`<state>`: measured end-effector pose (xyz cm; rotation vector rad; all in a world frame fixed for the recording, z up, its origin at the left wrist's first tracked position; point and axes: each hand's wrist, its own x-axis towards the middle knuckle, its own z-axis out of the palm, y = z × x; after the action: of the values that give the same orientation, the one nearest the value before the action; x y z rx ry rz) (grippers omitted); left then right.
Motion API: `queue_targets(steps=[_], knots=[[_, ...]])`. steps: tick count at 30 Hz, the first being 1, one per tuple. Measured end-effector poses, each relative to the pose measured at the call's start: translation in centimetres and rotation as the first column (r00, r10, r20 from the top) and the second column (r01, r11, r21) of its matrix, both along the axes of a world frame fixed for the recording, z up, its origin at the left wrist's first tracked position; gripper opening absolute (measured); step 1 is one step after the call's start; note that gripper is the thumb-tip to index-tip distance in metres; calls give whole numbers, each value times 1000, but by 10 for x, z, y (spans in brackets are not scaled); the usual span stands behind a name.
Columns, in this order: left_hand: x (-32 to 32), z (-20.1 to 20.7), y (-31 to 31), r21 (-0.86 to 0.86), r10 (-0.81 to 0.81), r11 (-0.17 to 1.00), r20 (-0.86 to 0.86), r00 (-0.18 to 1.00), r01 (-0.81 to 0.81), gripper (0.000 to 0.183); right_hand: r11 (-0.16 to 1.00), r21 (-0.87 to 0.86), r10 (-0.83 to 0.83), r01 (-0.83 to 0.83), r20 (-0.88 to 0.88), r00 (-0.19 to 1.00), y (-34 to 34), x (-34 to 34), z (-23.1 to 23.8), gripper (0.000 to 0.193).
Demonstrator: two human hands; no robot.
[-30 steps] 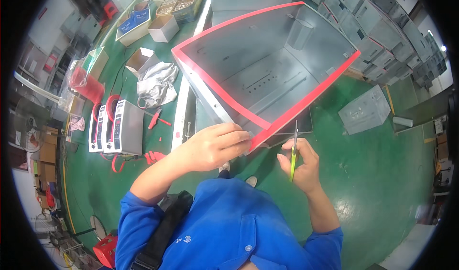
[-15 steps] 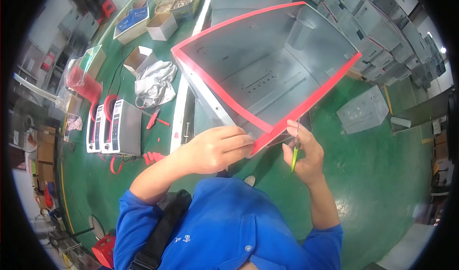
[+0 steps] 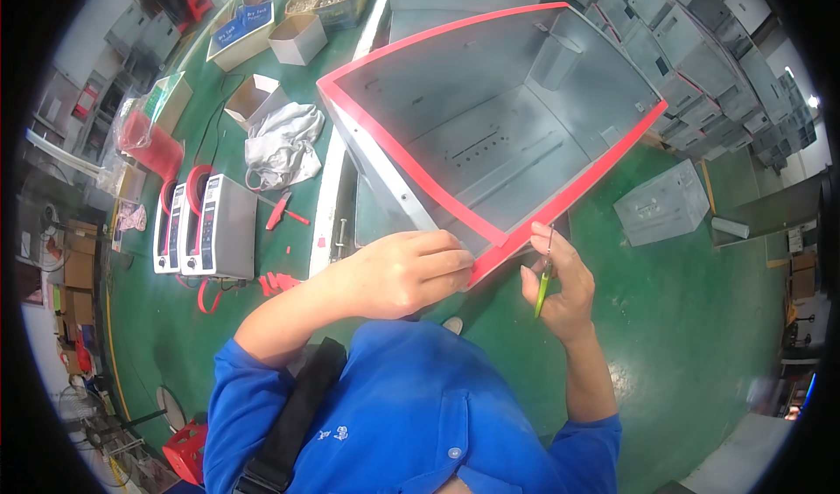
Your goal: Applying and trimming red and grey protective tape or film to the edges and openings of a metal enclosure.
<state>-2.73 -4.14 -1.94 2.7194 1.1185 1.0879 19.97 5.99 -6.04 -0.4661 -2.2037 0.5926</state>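
A large grey metal box [image 3: 490, 148] lies tilted with its open side facing me, red tape [image 3: 420, 179] running along its rim. At the near corner, the fingers of my left hand [image 3: 402, 273] are closed over the end of the tape; their tips are partly hidden. My right hand [image 3: 567, 293], just right of that corner, grips a slim tool with a yellow-green handle [image 3: 542, 293] and a thin metal end. Its exact kind is too small to tell. The right fingertips are by the underside of the taped edge.
On the green bench to the left stand two white tape dispensers [image 3: 229, 231], a red-handled tool [image 3: 278, 212], a grey cloth [image 3: 284, 144] and a carton [image 3: 254, 102]. Grey metal boxes [image 3: 691, 48] are stacked at far right; another box [image 3: 663, 201] is on the floor.
The box corner and my left hand have shifted slightly right and toward me. My right hand keeps its hold on the slim tool, nearly unmoved.
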Motion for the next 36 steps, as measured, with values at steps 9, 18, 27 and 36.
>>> queue_targets(steps=[9,18,27,36], knots=[[0,3,1,-15,-14,1000,-45,999,14,23,1000,1,2,-2,8,1000,0,1,0,44],[2,-3,-10,24,47,999,-41,998,-46,28,1000,-15,14,-14,-2,1000,-1,2,-1,44],[29,-30,-31,-40,282,959,99,954,-279,44,989,109,111,-103,-66,992,-19,-5,-1,43],[47,-64,-68,-53,481,873,266,835,-485,39,937,262,233,-229,17,972,-51,-31,-8,41]])
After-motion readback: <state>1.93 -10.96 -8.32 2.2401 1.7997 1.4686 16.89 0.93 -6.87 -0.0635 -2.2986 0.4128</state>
